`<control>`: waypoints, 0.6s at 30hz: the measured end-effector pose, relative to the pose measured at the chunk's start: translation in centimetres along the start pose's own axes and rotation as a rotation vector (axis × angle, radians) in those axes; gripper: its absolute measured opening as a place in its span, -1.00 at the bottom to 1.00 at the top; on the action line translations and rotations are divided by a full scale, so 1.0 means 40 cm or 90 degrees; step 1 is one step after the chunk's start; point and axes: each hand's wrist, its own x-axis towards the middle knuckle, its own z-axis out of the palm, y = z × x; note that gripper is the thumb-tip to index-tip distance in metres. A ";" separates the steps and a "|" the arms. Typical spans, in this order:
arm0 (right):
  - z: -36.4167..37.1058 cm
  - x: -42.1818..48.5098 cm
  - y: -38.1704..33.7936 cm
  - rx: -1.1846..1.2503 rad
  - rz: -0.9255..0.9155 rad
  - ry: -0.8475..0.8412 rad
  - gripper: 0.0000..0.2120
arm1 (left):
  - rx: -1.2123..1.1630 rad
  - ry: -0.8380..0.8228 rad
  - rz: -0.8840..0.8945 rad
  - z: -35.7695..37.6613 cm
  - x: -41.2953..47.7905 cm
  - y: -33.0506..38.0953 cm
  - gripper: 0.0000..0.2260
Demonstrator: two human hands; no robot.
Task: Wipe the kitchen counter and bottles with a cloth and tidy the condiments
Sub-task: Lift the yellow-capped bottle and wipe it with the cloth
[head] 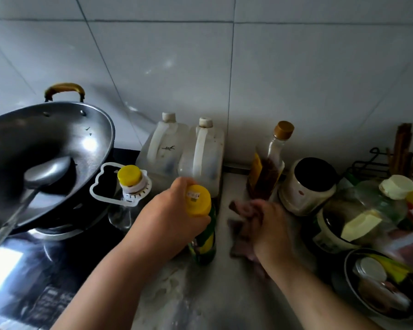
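Seen from above, two bare hands work at a kitchen counter [200, 294]: one grips a bottle, the other presses a cloth down.

Left hand [174, 217] is closed around the neck of a green-and-yellow bottle [204, 244] with a yellow cap, standing upright on the counter. Right hand [270, 225], blurred, is curled over a dark crumpled cloth [242, 228] lying flat on the counter just right of that bottle. Behind them, against the tiled wall, stand two white jugs [184, 153] side by side and a brown-capped glass bottle [267, 163]. A clear yellow-capped oil bottle [126, 194] stands at left beside a wok [45, 148] with a ladle in it. Jars and containers [308, 186] crowd the right side.
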 end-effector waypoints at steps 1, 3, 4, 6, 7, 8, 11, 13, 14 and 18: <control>0.006 0.019 -0.029 -0.039 -0.064 0.063 -0.68 | 0.003 0.000 0.005 -0.002 0.002 -0.002 -0.45; 0.046 0.062 -0.075 -0.123 -0.111 0.078 -0.55 | 0.007 0.006 0.012 0.005 0.010 -0.011 -0.46; 0.077 0.083 -0.075 -0.165 -0.119 0.046 -0.47 | 0.003 0.014 0.016 0.008 0.012 -0.013 -0.47; 0.151 0.119 -0.043 -0.252 -0.164 -0.046 -0.39 | -0.008 0.027 0.023 0.016 0.014 -0.018 -0.49; 0.193 0.139 -0.007 -0.299 -0.184 -0.100 -0.36 | -0.014 0.030 0.027 0.020 0.014 -0.023 -0.49; 0.225 0.161 0.028 -0.333 -0.179 -0.158 -0.33 | -0.017 0.035 0.030 0.023 0.013 -0.027 -0.49; 0.284 0.246 0.119 -0.347 -0.192 -0.212 -0.27 | -0.012 0.052 0.042 0.028 0.011 -0.035 -0.48; 0.305 0.290 0.148 -0.373 -0.175 -0.234 -0.28 | -0.006 0.057 0.051 0.030 0.013 -0.037 -0.48; 0.319 0.305 0.159 -0.385 -0.158 -0.242 -0.28 | -0.005 0.057 0.053 0.032 0.015 -0.039 -0.48; 0.341 0.325 0.169 -0.362 -0.113 -0.235 -0.27 | -0.014 0.055 0.054 0.035 0.017 -0.033 -0.46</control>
